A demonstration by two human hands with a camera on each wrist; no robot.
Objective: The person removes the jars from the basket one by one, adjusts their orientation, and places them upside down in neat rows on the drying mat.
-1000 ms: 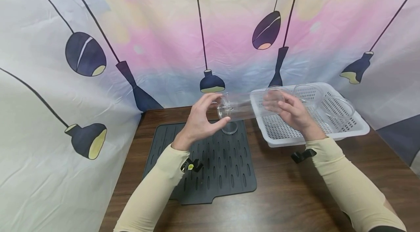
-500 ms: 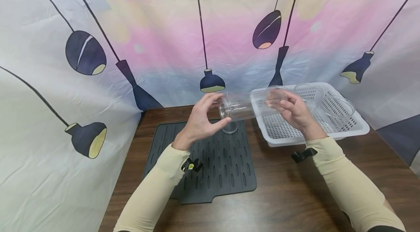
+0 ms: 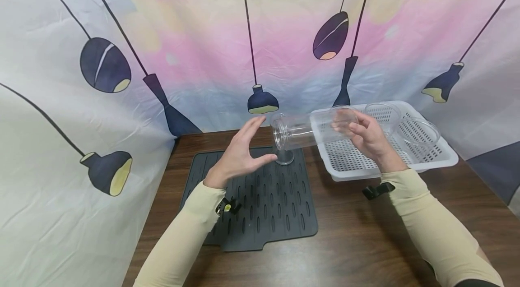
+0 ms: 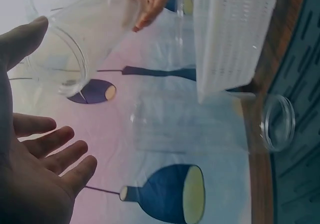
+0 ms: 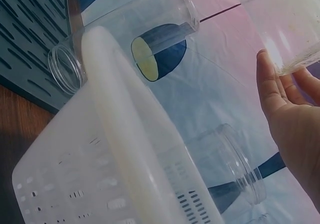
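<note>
My right hand (image 3: pixel 365 136) grips the base end of a clear jar (image 3: pixel 302 131) held sideways in the air, its threaded mouth facing left. In the left wrist view this jar (image 4: pixel 90 39) slants up toward the right hand's fingers. My left hand (image 3: pixel 239 156) has its thumb and fingers spread apart, just left of the jar's mouth and holding nothing. A second clear jar (image 4: pixel 192 126) stands mouth down on the dark drying mat (image 3: pixel 260 205); in the head view the held jar overlaps most of it.
A white perforated basket (image 3: pixel 357 174) stands on the wooden table (image 3: pixel 337 242) to the right, with clear jars (image 3: pixel 418 133) inside. Behind the table hangs a cloth backdrop (image 3: pixel 211 52) printed with lamps.
The left hand has let go of the jar's mouth end and drawn back to the left. The right hand keeps its hold, with the jar shifted slightly right.
</note>
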